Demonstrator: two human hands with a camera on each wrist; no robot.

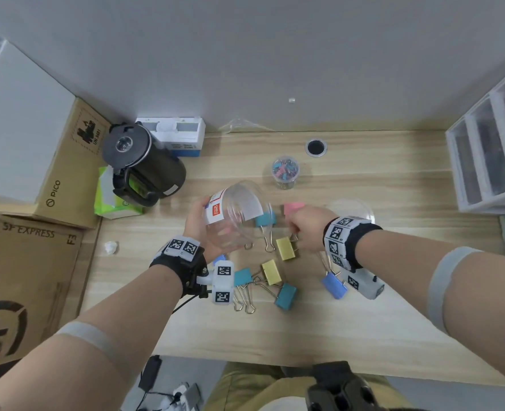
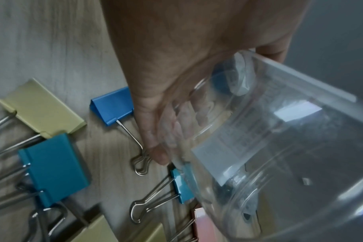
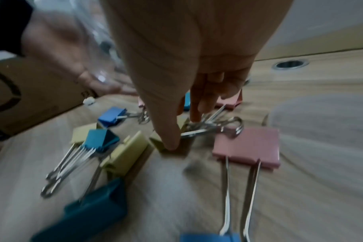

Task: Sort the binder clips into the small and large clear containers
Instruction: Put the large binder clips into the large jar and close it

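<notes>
My left hand (image 1: pixel 199 223) grips the large clear container (image 1: pixel 239 212), tilted with its mouth facing right, above the desk. In the left wrist view the fingers (image 2: pixel 155 139) wrap round its wall (image 2: pixel 280 147). My right hand (image 1: pixel 297 237) reaches down beside it. Its thumb (image 3: pixel 170 144) and forefinger pinch a yellow binder clip (image 1: pixel 287 248) (image 3: pixel 157 140) at the wire handles. Several large clips lie around: a pink one (image 1: pixel 293 208) (image 3: pixel 247 147), teal ones (image 1: pixel 285 295) and a blue one (image 1: pixel 334 286). The small clear container (image 1: pixel 285 170) holds small clips.
A clear lid (image 1: pixel 349 209) lies right of my right hand. A black kettle (image 1: pixel 143 164) and cardboard boxes (image 1: pixel 67 164) stand at the left. A drawer unit (image 1: pixel 488 149) stands at the right. A cable hole (image 1: pixel 316 147) is at the back.
</notes>
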